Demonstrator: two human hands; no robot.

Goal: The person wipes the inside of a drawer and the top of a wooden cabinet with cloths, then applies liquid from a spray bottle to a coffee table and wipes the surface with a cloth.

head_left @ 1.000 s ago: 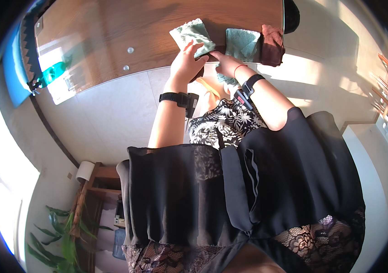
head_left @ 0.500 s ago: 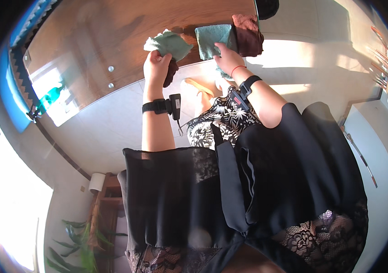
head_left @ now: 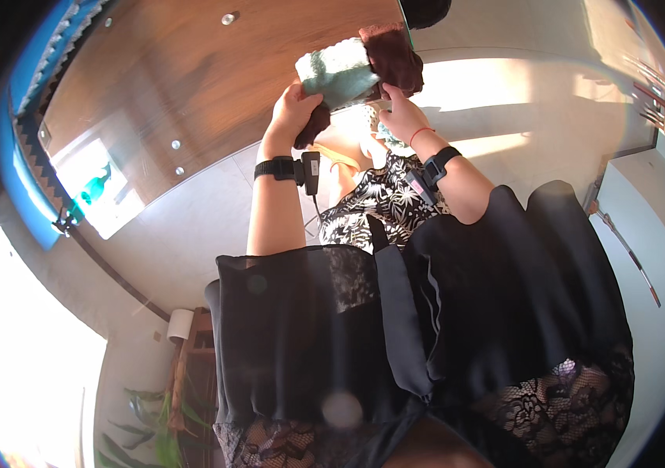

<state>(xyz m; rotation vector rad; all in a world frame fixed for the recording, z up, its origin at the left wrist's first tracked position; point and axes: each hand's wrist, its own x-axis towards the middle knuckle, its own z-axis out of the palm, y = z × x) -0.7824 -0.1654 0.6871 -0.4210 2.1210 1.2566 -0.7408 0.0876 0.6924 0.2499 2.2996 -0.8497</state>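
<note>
A light green cloth (head_left: 339, 76), folded into a rough rectangle, lies near the table's near edge. My left hand (head_left: 293, 113) is closed on its lower left corner, thumb on top. At the cloth's lower right corner is my right hand (head_left: 406, 115), with index finger and thumb apart; its other fingers are partly hidden. Beyond that hand, a reddish-brown cloth (head_left: 395, 62) lies bunched at the table corner, touching the green one. A dark brown cloth (head_left: 314, 129) hangs under my left hand.
The shiny wooden table (head_left: 192, 86) has a glass-like top with small round discs. A teal bottle (head_left: 95, 189) shows in the bright patch at left. Another person's patterned black-and-white clothing (head_left: 379, 199) and an orange slipper (head_left: 336, 156) are below the table edge.
My left hand has moved right with the light green cloth, bringing it beside the reddish-brown one and over the folded teal cloth's place. My right hand has shifted to the cloth's lower right corner.
</note>
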